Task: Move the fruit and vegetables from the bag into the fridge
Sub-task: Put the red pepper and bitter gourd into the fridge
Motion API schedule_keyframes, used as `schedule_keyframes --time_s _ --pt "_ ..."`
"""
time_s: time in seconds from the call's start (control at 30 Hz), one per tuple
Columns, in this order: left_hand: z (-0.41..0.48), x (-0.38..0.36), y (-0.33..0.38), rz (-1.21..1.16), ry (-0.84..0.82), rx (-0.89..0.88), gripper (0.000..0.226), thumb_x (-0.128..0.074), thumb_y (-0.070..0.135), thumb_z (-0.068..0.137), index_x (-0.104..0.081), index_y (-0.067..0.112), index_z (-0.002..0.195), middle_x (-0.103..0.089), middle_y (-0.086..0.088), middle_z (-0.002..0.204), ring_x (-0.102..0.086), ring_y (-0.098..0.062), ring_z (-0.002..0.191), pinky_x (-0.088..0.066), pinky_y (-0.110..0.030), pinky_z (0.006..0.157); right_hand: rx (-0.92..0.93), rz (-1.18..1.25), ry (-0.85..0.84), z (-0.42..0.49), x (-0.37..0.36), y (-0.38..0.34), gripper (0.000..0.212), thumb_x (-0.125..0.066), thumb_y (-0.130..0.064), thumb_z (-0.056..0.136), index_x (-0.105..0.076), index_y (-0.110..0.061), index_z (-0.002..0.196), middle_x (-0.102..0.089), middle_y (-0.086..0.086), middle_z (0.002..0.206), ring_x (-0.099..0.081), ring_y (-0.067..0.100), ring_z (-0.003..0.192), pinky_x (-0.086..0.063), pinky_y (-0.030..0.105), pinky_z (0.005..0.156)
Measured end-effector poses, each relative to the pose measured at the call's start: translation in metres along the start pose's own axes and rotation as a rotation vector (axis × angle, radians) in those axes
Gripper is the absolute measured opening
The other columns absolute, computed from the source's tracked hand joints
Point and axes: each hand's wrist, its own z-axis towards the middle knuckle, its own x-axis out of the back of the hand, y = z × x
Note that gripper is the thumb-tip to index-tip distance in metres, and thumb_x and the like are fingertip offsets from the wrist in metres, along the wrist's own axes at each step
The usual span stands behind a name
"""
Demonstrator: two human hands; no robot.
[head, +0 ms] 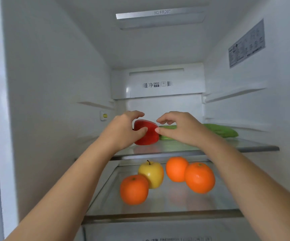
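Both arms reach into the open fridge. My left hand [123, 129] grips a red pepper [149, 134] that stands on the upper glass shelf [255, 147]. My right hand [180, 127] is just right of the pepper, its thumb tip touching the pepper's side and its fingers curled loosely above. A green leafy vegetable [222, 130] lies on the same shelf behind my right hand, partly hidden by it. The bag is out of view.
On the lower glass shelf [166, 213] sit a yellow apple [153, 174] and three oranges: front left orange [134, 189], middle orange [176, 168], right orange [199, 177]. White fridge walls close in on both sides; a drawer front shows at the bottom.
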Motion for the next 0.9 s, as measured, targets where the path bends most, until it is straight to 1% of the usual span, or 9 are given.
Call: schedule_keyframes --time_s 0.07,0.13,0.23,0.3,0.37,0.43,0.57,0.73,0.9 --pt "-0.022 0.003 0.008 0.075 0.172 0.006 0.038 -0.057 0.029 0.085 -0.055 0.024 0.123 -0.057 0.002 0.126 -0.052 -0.019 0.111 -0.04 -0.029 0.086 0.049 -0.101 0.103 -0.02 -0.009 -0.016 0.029 -0.064 -0.035 0.082 -0.065 -0.021 0.107 -0.063 -0.001 0.105 -0.055 0.016 0.1 -0.042 0.035 0.088" --pt "-0.047 0.004 0.014 0.09 0.331 0.007 0.032 -0.054 0.026 0.086 -0.059 0.02 0.117 -0.06 0.0 0.12 -0.054 -0.024 0.107 -0.041 -0.031 0.08 0.07 -0.169 0.192 -0.041 -0.016 -0.028 0.033 -0.063 -0.037 0.082 -0.064 -0.019 0.109 -0.063 0.001 0.105 -0.054 0.02 0.101 -0.041 0.035 0.088" --pt "-0.084 0.003 0.015 0.108 0.411 -0.057 0.033 -0.049 0.025 0.079 -0.065 0.012 0.106 -0.066 -0.006 0.104 -0.059 -0.032 0.092 -0.045 -0.036 0.07 0.086 -0.235 0.28 -0.073 -0.029 -0.044 0.039 -0.057 -0.041 0.077 -0.066 -0.017 0.106 -0.065 0.0 0.102 -0.055 0.021 0.098 -0.04 0.03 0.083" --pt "-0.106 0.002 0.012 0.136 0.406 -0.081 0.036 -0.044 0.027 0.077 -0.066 0.01 0.1 -0.067 -0.007 0.096 -0.06 -0.033 0.081 -0.047 -0.037 0.066 0.094 -0.283 0.318 -0.092 -0.041 -0.055 0.037 -0.057 -0.04 0.075 -0.067 -0.016 0.101 -0.066 0.001 0.098 -0.058 0.024 0.093 -0.043 0.032 0.08" --pt "-0.129 0.002 0.008 0.153 0.384 -0.093 0.037 -0.042 0.028 0.077 -0.066 0.01 0.099 -0.067 -0.007 0.093 -0.06 -0.032 0.078 -0.048 -0.037 0.066 0.086 -0.313 0.332 -0.109 -0.052 -0.068 0.037 -0.052 -0.042 0.076 -0.067 -0.016 0.097 -0.066 0.001 0.095 -0.059 0.025 0.088 -0.047 0.034 0.077" --pt "-0.151 0.005 0.002 0.124 0.371 -0.092 0.037 -0.043 0.029 0.078 -0.066 0.01 0.1 -0.067 -0.006 0.095 -0.06 -0.032 0.08 -0.049 -0.038 0.069 0.083 -0.317 0.323 -0.124 -0.062 -0.079 0.038 -0.049 -0.041 0.076 -0.068 -0.014 0.095 -0.067 0.002 0.094 -0.06 0.027 0.087 -0.049 0.039 0.077" --pt "-0.196 0.011 -0.009 0.082 0.351 -0.076 0.035 -0.044 0.029 0.082 -0.065 0.01 0.103 -0.067 -0.005 0.1 -0.06 -0.031 0.088 -0.049 -0.039 0.073 0.075 -0.295 0.337 -0.157 -0.082 -0.102 0.033 -0.053 -0.035 0.077 -0.068 -0.012 0.096 -0.068 0.003 0.1 -0.061 0.028 0.092 -0.049 0.044 0.078" --pt "-0.258 0.008 -0.016 0.088 0.269 -0.039 0.035 -0.045 0.028 0.082 -0.065 0.01 0.104 -0.067 -0.006 0.103 -0.06 -0.03 0.088 -0.048 -0.038 0.076 0.051 -0.2 0.243 -0.193 -0.115 -0.133 0.035 -0.051 -0.033 0.08 -0.067 -0.009 0.1 -0.067 0.005 0.103 -0.06 0.028 0.094 -0.049 0.044 0.079" --pt "-0.31 0.018 -0.024 0.182 0.258 0.045 0.035 -0.045 0.024 0.082 -0.065 0.006 0.103 -0.066 -0.009 0.106 -0.059 -0.03 0.096 -0.042 -0.039 0.084 0.045 -0.169 0.154 -0.227 -0.14 -0.158 0.034 -0.05 -0.031 0.082 -0.067 -0.01 0.102 -0.066 0.004 0.104 -0.06 0.025 0.096 -0.048 0.041 0.083"
